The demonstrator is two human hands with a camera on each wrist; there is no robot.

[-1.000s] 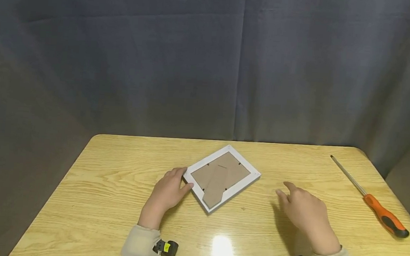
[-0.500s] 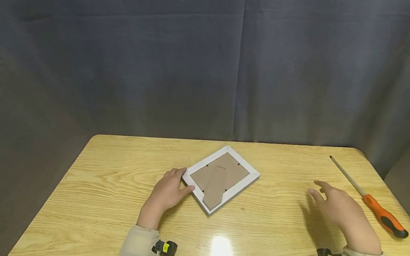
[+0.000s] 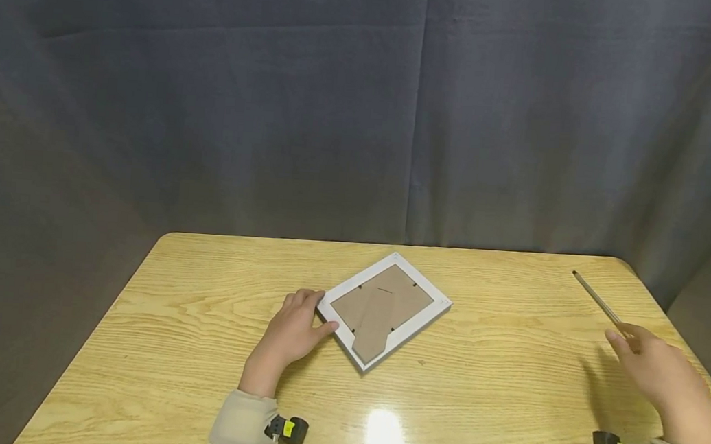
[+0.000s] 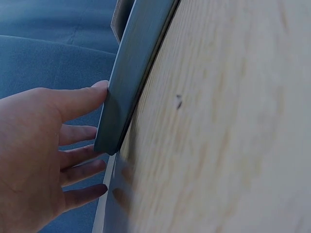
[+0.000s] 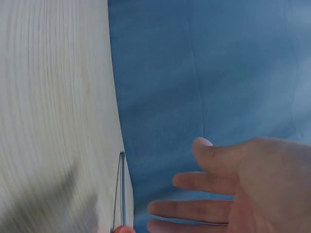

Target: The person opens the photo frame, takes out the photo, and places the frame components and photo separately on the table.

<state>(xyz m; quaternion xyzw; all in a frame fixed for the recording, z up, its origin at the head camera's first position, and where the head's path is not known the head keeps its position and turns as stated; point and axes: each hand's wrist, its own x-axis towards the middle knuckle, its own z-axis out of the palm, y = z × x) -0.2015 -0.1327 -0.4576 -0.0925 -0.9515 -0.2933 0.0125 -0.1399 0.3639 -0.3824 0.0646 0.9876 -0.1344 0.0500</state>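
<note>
A white picture frame lies face down on the wooden table, its brown backing board and stand leg uppermost. My left hand rests at the frame's left corner, the thumb touching one side and the fingers extended around the other. In the left wrist view those fingers look fairly straight and spread. Over at the right, my right hand hovers above a screwdriver, hiding its orange handle in the head view. The right wrist view shows that hand's fingers extended, apart from the screwdriver handle, with nothing held.
The table has light wood grain and a bright glare spot near its front. A dark curtain hangs behind and beside it. Each wrist wears a small black camera, such as the left one.
My right hand has moved right, from beside the frame to over the screwdriver, covering its handle. The left hand and picture frame have stayed almost still.
</note>
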